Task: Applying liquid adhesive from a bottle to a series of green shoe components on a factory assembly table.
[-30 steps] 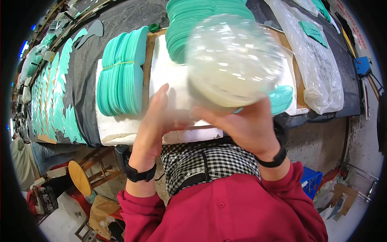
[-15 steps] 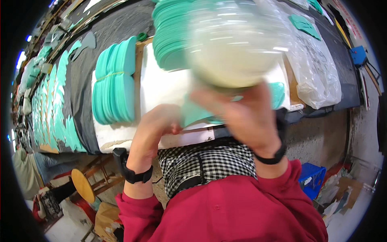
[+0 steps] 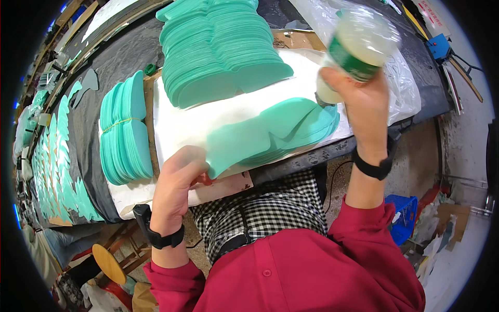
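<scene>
My right hand [image 3: 359, 104] holds a clear plastic bottle [image 3: 356, 48] with a green label and pale liquid, lifted above the right side of the bench. My left hand [image 3: 178, 183] is closed at the bench's near edge, with a small red thing under its fingers, touching the corner of a fanned pile of teal cut pieces [image 3: 275, 131]. These lie on a white sheet [image 3: 187, 119]. A tall stack of teal pieces [image 3: 218, 49] sits behind them.
A bundle of teal pieces [image 3: 125, 135] tied with a band lies left of the white sheet. More teal shapes [image 3: 54, 156] line the dark bench at far left. A clear plastic bag [image 3: 403, 83] lies at right. Below are a blue crate [image 3: 403, 218] and a round stool [image 3: 109, 262].
The bottle, held close before the camera with both hands, has swung right and away in my right hand. My left hand dropped to the bench edge by the fanned teal pieces.
</scene>
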Available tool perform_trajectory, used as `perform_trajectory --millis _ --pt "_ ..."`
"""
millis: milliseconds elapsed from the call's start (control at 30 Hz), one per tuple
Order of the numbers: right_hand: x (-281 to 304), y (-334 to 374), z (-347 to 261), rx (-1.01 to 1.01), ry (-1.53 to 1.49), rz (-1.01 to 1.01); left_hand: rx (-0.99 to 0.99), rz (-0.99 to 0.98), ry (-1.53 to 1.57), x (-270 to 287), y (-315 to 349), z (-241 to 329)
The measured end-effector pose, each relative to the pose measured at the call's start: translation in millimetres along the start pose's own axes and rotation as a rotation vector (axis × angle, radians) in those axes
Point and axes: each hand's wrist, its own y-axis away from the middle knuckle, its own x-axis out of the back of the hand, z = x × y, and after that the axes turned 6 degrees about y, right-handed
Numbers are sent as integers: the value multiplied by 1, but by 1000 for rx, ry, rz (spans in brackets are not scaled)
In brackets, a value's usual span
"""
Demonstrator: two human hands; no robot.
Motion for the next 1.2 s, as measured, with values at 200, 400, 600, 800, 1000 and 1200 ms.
perform_trajectory --millis 200,400,600,800,1000,1200 --pt "19 30 -17 -50 -188 116 9 -1 -29 25 10 -4" --pt "-33 70 -37 37 -110 -119 -16 52 -143 15 8 -4" --pt "-1 46 -21 -187 -131 -59 -34 42 -183 18 6 -6" --pt "-18 34 -19 -113 -214 -37 -23 5 -188 21 4 -5" --pt "-80 40 -35 50 -210 -258 -62 -9 -177 26 0 -11" --pt "-45 40 -31 -209 -343 -203 -41 17 -163 20 5 -6"
